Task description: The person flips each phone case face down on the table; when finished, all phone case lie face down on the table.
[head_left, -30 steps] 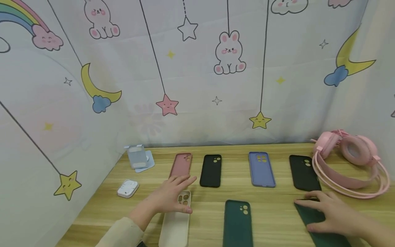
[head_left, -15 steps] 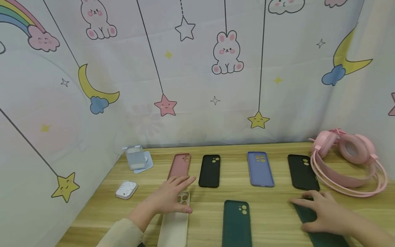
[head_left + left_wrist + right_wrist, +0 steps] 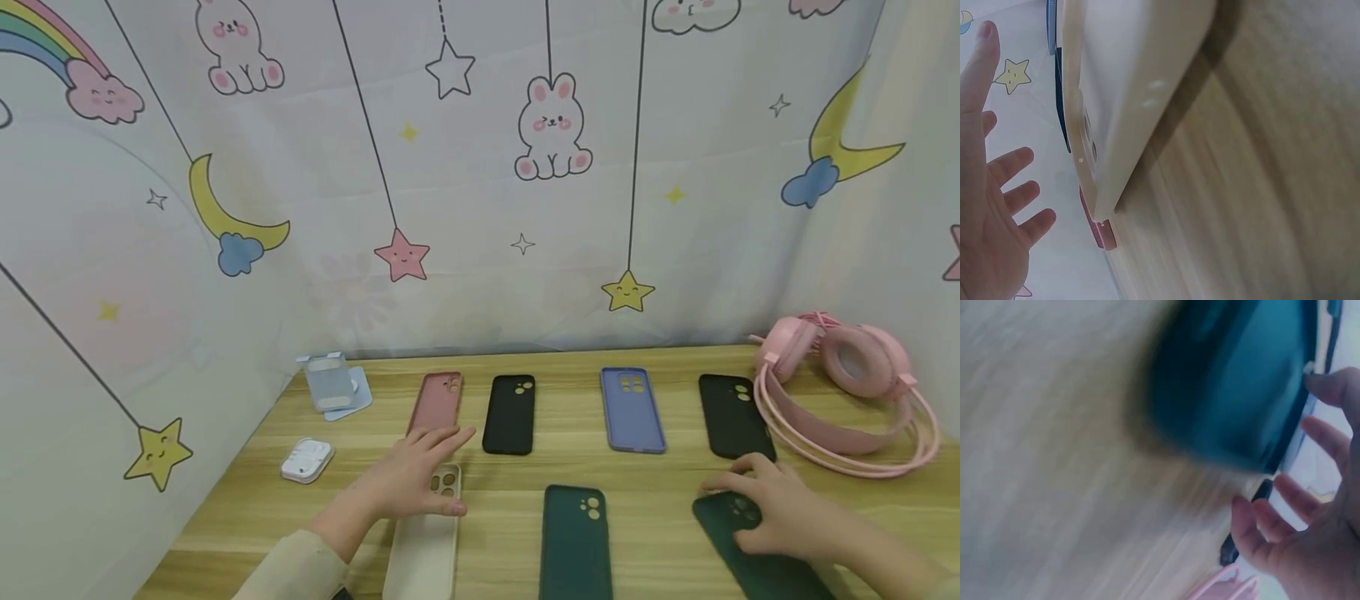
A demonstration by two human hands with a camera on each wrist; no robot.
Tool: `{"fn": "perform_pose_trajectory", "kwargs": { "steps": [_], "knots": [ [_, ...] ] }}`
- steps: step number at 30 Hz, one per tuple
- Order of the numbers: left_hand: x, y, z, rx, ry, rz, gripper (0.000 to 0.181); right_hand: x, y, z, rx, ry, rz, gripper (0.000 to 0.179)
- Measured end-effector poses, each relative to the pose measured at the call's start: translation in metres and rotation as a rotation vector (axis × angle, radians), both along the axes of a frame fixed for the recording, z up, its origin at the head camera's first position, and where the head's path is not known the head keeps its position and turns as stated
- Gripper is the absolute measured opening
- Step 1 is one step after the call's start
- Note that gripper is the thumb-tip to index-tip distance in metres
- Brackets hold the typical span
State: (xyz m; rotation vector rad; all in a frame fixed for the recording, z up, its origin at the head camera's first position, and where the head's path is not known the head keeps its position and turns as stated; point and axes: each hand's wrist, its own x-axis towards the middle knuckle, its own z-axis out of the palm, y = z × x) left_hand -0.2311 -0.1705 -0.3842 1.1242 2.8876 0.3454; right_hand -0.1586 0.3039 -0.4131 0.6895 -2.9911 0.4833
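Note:
A cream phone case point(image 3: 423, 558) with camera holes lies at the front left. Over its upper end hovers my left hand point(image 3: 412, 479), fingers spread; the left wrist view shows the palm point(image 3: 991, 244) apart from the case point(image 3: 1135, 69). At the right, a dark green phone case point(image 3: 772, 568) lies slanted beneath my right hand point(image 3: 791, 510). The right wrist view has the thumb point(image 3: 1329, 386) at this case's edge, the other fingers loosely bent and apart from it. Whether the thumb touches is unclear. Another dark green phone case point(image 3: 576, 542) lies between the hands.
Along the back lie a pink phone case point(image 3: 437, 400), black phone cases point(image 3: 510, 414) and a blue phone case point(image 3: 633, 410). Pink headphones point(image 3: 862, 367) sit at the back right. At the left are a small stand point(image 3: 332, 383) and a white earphone box point(image 3: 307, 461). A printed curtain surrounds the table.
The right-hand dark green case has shifted left and its camera holes now show. My right hand has moved slightly left and away from me. The left hand stays where it was.

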Motion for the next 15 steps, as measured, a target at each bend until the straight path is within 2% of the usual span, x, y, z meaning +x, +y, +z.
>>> {"fn": "perform_pose_trajectory", "kwargs": {
  "steps": [3, 8, 11, 15],
  "knots": [
    [0.000, 0.001, 0.001, 0.001, 0.000, -0.001, 0.094, 0.001, -0.001, 0.001, -0.021, -0.016, 0.001, 0.056],
    [0.002, 0.008, 0.005, 0.013, -0.021, -0.024, 0.093, 0.005, 0.005, 0.000, -0.021, 0.054, 0.077, 0.065],
    [0.004, 0.020, 0.010, 0.023, -0.053, -0.059, 0.092, 0.005, 0.010, -0.003, -0.023, 0.052, 0.167, 0.068],
    [0.004, 0.046, 0.016, 0.019, -0.080, -0.120, 0.091, 0.004, 0.017, -0.007, -0.016, 0.021, 0.221, 0.067]
  ]
}}
